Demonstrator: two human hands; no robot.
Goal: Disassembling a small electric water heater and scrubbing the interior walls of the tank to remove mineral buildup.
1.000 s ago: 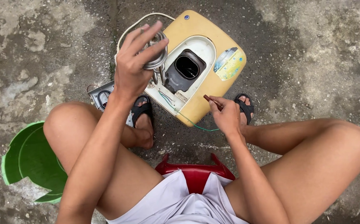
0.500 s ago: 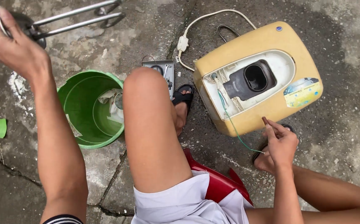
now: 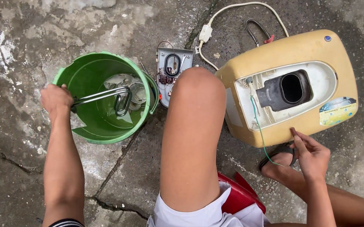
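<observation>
The left hand (image 3: 56, 98) was closed in a fist around the base end of a metal heating element (image 3: 106, 97), whose long axis ran nearly level from the hand at the bucket's left rim rightward, its looped end hanging over the middle of the green bucket (image 3: 85, 69) on the concrete floor (image 3: 31, 25). The left forearm extended straight forward from the body. The right hand (image 3: 312, 153) rested at the lower edge of the yellow appliance casing (image 3: 299, 48), fingers drawn together, pinching a small reddish-brown item too small to identify. A green wire (image 3: 258, 126) trailed from the casing's opening toward that hand. A grey circuit plate (image 3: 171, 69) lay between bucket and casing.
</observation>
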